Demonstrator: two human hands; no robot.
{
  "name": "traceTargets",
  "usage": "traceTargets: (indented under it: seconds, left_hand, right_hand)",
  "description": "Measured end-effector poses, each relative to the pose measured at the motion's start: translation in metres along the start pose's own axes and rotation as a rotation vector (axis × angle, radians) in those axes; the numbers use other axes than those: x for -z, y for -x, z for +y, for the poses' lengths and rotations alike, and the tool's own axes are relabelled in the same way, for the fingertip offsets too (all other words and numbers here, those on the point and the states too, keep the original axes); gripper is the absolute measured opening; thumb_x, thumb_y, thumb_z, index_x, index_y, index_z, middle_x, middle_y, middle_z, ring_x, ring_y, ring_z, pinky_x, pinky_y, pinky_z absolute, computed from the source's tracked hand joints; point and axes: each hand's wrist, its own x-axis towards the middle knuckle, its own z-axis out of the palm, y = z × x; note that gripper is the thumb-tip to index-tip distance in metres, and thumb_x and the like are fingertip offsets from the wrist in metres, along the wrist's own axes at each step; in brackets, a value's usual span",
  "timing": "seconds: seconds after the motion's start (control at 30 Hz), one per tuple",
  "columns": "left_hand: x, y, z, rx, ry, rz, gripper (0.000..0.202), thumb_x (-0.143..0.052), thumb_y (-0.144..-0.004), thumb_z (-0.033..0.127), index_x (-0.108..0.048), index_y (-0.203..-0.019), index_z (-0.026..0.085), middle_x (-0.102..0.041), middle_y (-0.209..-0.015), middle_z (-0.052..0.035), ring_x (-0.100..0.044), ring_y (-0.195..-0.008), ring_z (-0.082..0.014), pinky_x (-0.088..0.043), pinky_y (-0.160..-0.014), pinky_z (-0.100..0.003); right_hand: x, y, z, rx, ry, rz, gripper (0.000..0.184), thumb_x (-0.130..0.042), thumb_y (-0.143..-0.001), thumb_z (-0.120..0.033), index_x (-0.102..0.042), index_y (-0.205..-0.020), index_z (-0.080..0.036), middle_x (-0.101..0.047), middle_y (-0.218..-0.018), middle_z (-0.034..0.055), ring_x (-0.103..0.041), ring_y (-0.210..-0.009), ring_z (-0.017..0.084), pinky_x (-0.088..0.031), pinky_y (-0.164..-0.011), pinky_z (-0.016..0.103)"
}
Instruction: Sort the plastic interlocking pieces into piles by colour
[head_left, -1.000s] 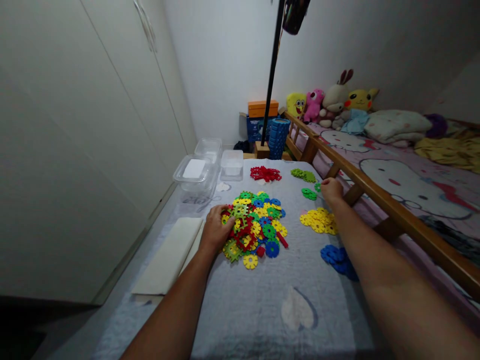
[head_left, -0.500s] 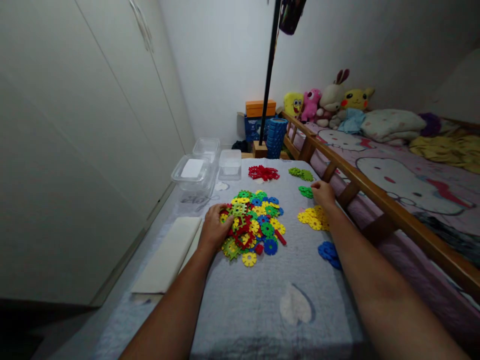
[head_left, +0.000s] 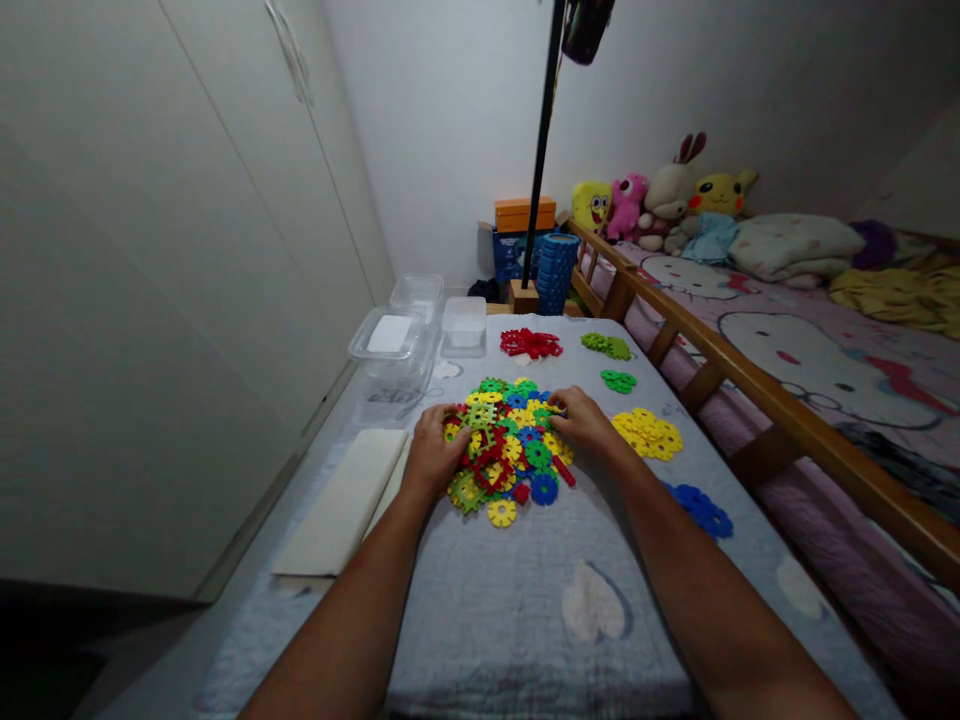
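A heap of mixed plastic snowflake discs point(head_left: 517, 450) in red, yellow, green and blue lies in the middle of the cloth-covered table. My left hand point(head_left: 435, 450) rests against its left side, thumb and fingers apart around the edge pieces. At the heap's upper right, my right hand point(head_left: 583, 420) touches pieces with its fingertips, the thumb apart from the index finger. Sorted by colour, separate piles lie beyond: red pieces point(head_left: 531, 343), light green pieces point(head_left: 607, 346), green discs point(head_left: 619, 381), yellow discs point(head_left: 648, 434) and blue discs point(head_left: 701, 510), the last partly behind my right forearm.
Clear plastic containers point(head_left: 388, 338) stand at the table's far left. A folded cream-coloured item point(head_left: 341, 505) lies beside my left forearm. Along the right runs a wooden bed rail point(head_left: 697, 345). A black pole point(head_left: 541, 150) rises behind the table.
My right hand has moved left from the green discs to the mixed heap, uncovering the green and yellow piles. My left hand stays at the heap. The view has shifted slightly.
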Motion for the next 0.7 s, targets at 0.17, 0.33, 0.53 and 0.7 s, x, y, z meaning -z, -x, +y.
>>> traceTargets:
  seconds: [0.17, 0.33, 0.53, 0.7]
  left_hand:
    - [-0.001, 0.0, -0.001, -0.007, -0.004, 0.002, 0.029, -0.065, -0.081, 0.027, -0.062, -0.109, 0.02, -0.065, -0.116, -0.0095, -0.059, -0.115, -0.027, -0.046, -0.107, -0.046]
    - [-0.001, 0.0, -0.002, -0.014, 0.0, -0.002, 0.028, -0.065, -0.081, 0.028, -0.062, -0.109, 0.02, -0.065, -0.115, -0.0092, -0.059, -0.114, -0.0269, -0.046, -0.106, -0.046]
    - [-0.001, 0.0, -0.002, -0.007, 0.005, -0.008, 0.029, -0.064, -0.081, 0.028, -0.062, -0.109, 0.021, -0.065, -0.115, -0.0088, -0.059, -0.114, -0.0266, -0.046, -0.106, -0.046]
    - [0.0, 0.0, -0.002, -0.011, -0.012, -0.021, 0.03, -0.063, -0.082, 0.03, -0.061, -0.11, 0.02, -0.064, -0.115, -0.0097, -0.059, -0.114, -0.027, -0.046, -0.106, -0.046]
  right_hand:
    - [-0.013, 0.002, 0.001, 0.048, -0.017, 0.021, 0.027, -0.072, -0.076, -0.014, -0.072, -0.103, -0.019, -0.058, -0.099, 0.0054, -0.056, -0.098, 0.02, -0.044, -0.091, 0.03]
    - [-0.008, 0.0, -0.001, 0.038, -0.145, 0.035, 0.014, -0.066, -0.073, -0.012, -0.068, -0.085, -0.019, -0.061, -0.088, 0.002, -0.057, -0.086, 0.017, -0.045, -0.08, 0.027]
    - [0.027, -0.012, 0.022, -0.1, -0.381, 0.068, 0.009, -0.065, -0.071, -0.026, -0.067, -0.076, -0.019, -0.063, -0.068, -0.0018, -0.056, -0.066, 0.015, -0.042, -0.063, 0.026]
    - [0.066, -0.024, 0.08, -0.38, -0.337, 0.379, 0.006, -0.065, -0.064, -0.023, -0.062, -0.068, -0.019, -0.06, -0.061, -0.0016, -0.054, -0.06, 0.015, -0.042, -0.058, 0.026]
